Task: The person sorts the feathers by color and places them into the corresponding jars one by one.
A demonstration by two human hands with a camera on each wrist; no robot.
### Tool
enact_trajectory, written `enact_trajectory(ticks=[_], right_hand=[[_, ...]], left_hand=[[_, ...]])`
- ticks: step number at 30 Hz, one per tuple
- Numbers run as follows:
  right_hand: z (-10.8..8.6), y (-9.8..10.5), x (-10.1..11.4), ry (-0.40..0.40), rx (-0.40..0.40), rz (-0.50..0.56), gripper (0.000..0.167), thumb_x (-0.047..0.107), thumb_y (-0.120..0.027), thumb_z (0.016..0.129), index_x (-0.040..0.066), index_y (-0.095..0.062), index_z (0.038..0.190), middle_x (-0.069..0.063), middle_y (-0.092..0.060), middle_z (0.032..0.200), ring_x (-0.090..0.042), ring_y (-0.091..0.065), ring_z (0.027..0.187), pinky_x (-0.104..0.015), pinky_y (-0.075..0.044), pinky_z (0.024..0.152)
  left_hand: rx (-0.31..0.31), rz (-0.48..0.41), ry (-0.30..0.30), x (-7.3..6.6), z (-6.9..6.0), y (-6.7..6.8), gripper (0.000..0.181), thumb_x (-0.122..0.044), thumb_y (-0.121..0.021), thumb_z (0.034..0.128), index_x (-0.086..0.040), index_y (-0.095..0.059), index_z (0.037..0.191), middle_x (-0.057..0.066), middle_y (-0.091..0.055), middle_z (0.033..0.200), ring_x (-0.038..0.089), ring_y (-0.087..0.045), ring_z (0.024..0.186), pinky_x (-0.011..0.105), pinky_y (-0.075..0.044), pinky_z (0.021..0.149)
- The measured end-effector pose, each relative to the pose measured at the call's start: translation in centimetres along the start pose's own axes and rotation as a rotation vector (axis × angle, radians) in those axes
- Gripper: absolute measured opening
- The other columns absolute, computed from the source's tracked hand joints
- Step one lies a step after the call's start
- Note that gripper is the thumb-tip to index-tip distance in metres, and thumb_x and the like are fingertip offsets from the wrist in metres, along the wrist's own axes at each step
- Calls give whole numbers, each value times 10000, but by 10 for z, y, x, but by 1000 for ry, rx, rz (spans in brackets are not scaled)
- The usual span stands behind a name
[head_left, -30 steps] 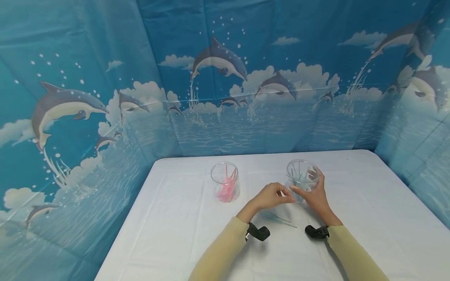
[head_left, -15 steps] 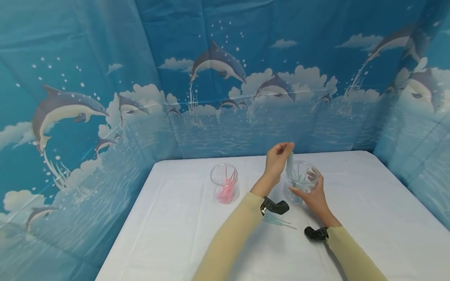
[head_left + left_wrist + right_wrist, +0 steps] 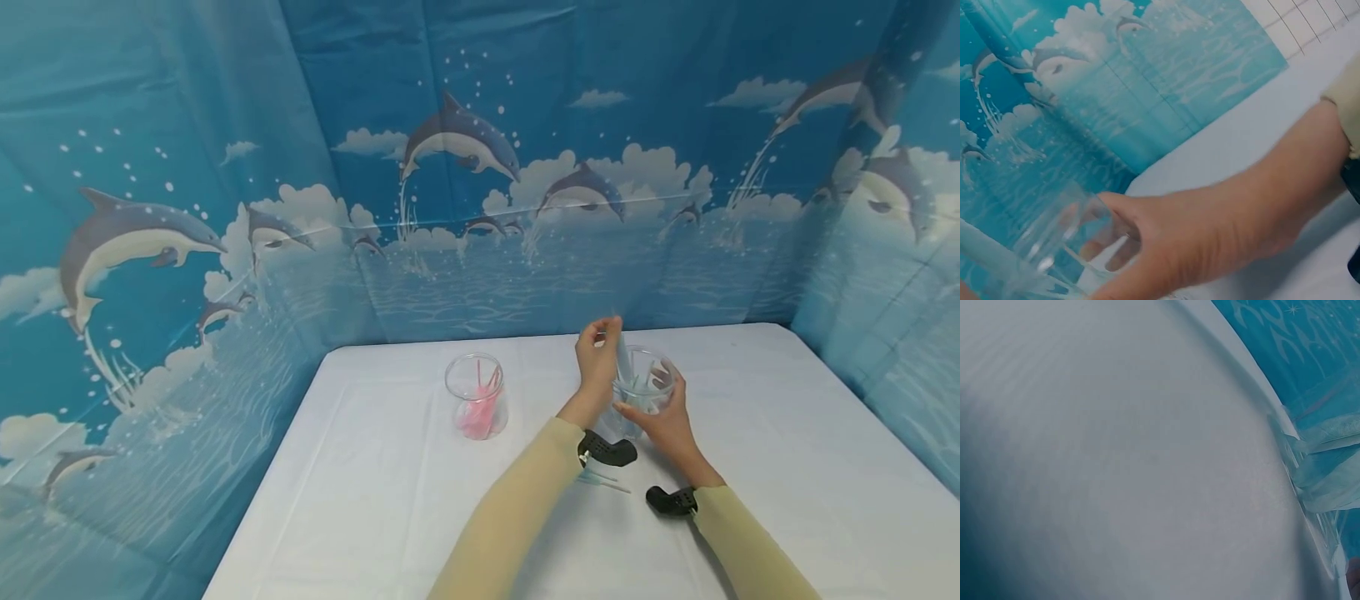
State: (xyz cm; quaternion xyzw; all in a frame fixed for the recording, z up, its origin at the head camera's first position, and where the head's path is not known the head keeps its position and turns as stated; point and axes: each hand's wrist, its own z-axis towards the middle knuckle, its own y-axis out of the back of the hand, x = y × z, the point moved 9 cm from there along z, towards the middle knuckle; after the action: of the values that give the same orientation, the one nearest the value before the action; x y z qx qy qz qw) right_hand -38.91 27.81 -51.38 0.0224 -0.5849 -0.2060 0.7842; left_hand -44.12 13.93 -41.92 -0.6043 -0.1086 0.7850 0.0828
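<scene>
My left hand (image 3: 597,354) pinches a pale teal piece (image 3: 625,367) with a thin stem at its top; its wide, feather-like lower part hangs at the left rim of a clear cup (image 3: 622,427). My right hand (image 3: 670,425) grips that cup round its right side, thumb in front. Several similar teal pieces (image 3: 1329,481) stand in the cup. The left wrist view shows the right hand (image 3: 1166,244) curled round the transparent wall, with the teal piece (image 3: 988,250) slanting in from the left. Other teal pieces (image 3: 603,482) lie on the table, partly hidden by the left wrist.
A second clear cup (image 3: 476,375) with several pink pieces (image 3: 480,415) of the same sort stands to the left. The white table (image 3: 360,500) is backed by a blue dolphin-print curtain (image 3: 465,275). Each wrist wears a black camera (image 3: 611,450).
The left hand has risen from in front of the cup to above its left rim, bringing a teal piece, then dipped slightly towards the cup. The right hand still holds the cup in place.
</scene>
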Motion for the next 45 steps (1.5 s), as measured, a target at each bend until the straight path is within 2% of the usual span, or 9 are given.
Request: enact_trajectory(ticks=[8,14,18,21,24,27,30,35,45], right_hand=[[3,-2,2,11,-10,7,1105,186,-813,759,181,-4,1513,-229,-190,1484,-433,-218,1320,-650,-228,993],[3,-4,1,-5,-16,-15,1115,222,-821,752,205,-6,1513,-216,-200,1486,-424,-218,1331,-644,-214,1008],[2,-6,2,-13,-15,-13,1115,220,-820,754,194,-3,1513,-221,-199,1487,-428,-219,1334,-641,-201,1017],[1,-7,4,-7,-6,-8,1110,211,-813,763,183,6,1513,-229,-192,1488,-433,-217,1333,-642,-206,1015],[-1,-6,6,0,1,6,1105,197,-806,770,177,13,1512,-233,-182,1486,-440,-210,1331,-650,-212,1006],[-2,-3,8,6,-2,13,1100,184,-804,772,179,9,1512,-234,-183,1481,-440,-207,1329,-653,-215,1001],[-3,-1,6,3,-6,6,1102,183,-802,773,184,14,1513,-240,-185,1477,-446,-214,1324,-650,-214,1002],[-3,-2,3,-13,-3,9,1100,200,-798,779,203,21,1513,-233,-176,1484,-446,-211,1328,-650,-204,1005],[-4,-1,5,-14,-7,-7,1093,213,-794,783,219,18,1515,-230,-172,1488,-451,-202,1332,-661,-205,998]], left_hand=[[-13,125,0,16,-14,11,254,-353,-710,849,-203,-646,1044,-137,-503,1067,158,-418,1027,485,-264,898],[-4,51,-74,17,-23,32,296,-287,-658,881,-140,-570,1122,-4,-522,1094,236,-435,1022,408,-344,853],[39,159,-82,22,-28,51,217,-266,-610,904,-96,-584,1036,-41,-551,980,133,-481,892,302,-392,787],[184,345,-51,32,-34,60,185,-265,-629,903,-94,-624,972,-110,-568,899,40,-491,816,235,-420,735],[456,604,-57,46,-46,58,182,-293,-685,875,-118,-685,924,-150,-584,844,-5,-497,762,179,-427,692],[745,873,-144,55,-66,52,211,-389,-739,816,-205,-729,919,-194,-595,861,-23,-491,776,146,-393,708],[926,1098,-278,58,-86,44,289,-515,-768,730,-295,-729,913,-239,-582,884,-29,-459,802,130,-344,735],[1034,1305,-368,65,-105,36,367,-639,-758,641,-368,-682,876,-233,-513,939,-16,-383,823,140,-303,743],[1084,1408,-480,67,-113,28,281,-615,-664,765,-335,-643,779,-187,-466,839,9,-370,753,127,-277,654]])
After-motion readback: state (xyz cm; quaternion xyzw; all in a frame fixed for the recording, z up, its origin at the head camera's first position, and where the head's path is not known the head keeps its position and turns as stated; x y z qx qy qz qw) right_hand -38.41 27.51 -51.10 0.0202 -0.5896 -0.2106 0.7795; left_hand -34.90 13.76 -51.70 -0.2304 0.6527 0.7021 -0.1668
